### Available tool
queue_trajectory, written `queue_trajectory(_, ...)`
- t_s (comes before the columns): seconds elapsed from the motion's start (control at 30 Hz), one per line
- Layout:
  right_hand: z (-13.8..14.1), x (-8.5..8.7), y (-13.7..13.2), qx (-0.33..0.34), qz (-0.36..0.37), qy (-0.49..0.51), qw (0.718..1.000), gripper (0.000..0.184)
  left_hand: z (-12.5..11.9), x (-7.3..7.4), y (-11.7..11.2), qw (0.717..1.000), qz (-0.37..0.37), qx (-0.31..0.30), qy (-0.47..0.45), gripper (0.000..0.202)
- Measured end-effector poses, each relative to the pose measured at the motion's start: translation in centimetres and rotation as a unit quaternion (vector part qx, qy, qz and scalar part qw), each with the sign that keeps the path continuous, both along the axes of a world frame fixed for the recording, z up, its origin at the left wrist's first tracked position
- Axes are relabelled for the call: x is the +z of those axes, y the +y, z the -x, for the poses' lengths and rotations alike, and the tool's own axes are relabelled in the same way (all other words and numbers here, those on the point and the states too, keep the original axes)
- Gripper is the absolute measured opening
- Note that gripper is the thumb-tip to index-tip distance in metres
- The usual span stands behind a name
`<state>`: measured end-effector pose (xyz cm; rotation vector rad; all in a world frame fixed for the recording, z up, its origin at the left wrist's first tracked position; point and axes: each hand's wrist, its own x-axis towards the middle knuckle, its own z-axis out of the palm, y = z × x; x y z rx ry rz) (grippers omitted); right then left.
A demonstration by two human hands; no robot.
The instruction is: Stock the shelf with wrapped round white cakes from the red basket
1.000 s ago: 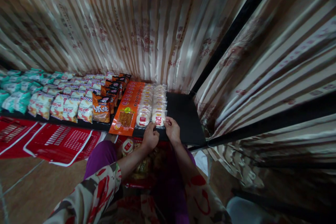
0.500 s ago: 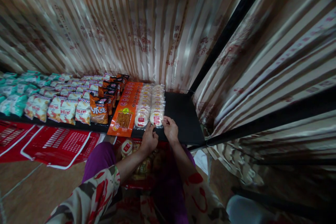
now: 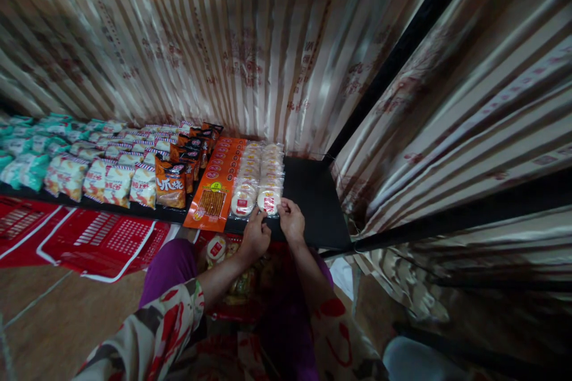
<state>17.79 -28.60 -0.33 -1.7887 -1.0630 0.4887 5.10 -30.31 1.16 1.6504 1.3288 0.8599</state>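
A clear packet with a round white rice cracker [image 3: 269, 201] and a red label lies at the front of the right-hand row on a black shelf. My left hand [image 3: 256, 234] is closed at its front left corner, fingertips on the wrapper. On its right edge, my right hand [image 3: 292, 222] pinches the wrapper between thumb and fingers. Beside it, to the left, another rice cracker packet [image 3: 242, 203] fronts a second row. An orange packet of brown sticks [image 3: 211, 202] lies flat further left, reaching past the shelf's front edge.
Orange-and-black bags [image 3: 170, 184], white bags [image 3: 117, 183] and teal bags [image 3: 31, 170] stand in rows to the left. Red baskets [image 3: 100, 244] sit below the shelf. Between my knees, a red basket [image 3: 239, 311] holds more packets. A black post [image 3: 379, 92] and striped curtains [image 3: 268, 41] border the shelf.
The view has shifted slightly, moving the shelf a little to the right in the picture. Both hands stay at the same rice cracker packet with nearly the same grip.
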Motion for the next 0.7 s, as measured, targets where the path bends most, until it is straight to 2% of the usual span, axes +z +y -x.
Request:
queue_trajectory(0.27,0.1,-0.2,-0.1,0.006,0.013,-0.016,1.000,0.031,0.1,0.2,0.0,0.999,-0.020,-0.003,0.025,0.040)
queue_trajectory(0.43,0.4,-0.2,-0.4,0.005,-0.006,-0.016,1.000,0.034,0.2,-0.1,-0.2,0.998,-0.054,-0.021,0.034,0.043)
queue_trajectory(0.7,0.7,0.0,-0.5,0.004,0.001,-0.049,0.999,0.032,0.3,-0.9,-0.2,0.995,-0.066,-0.044,0.064,0.048)
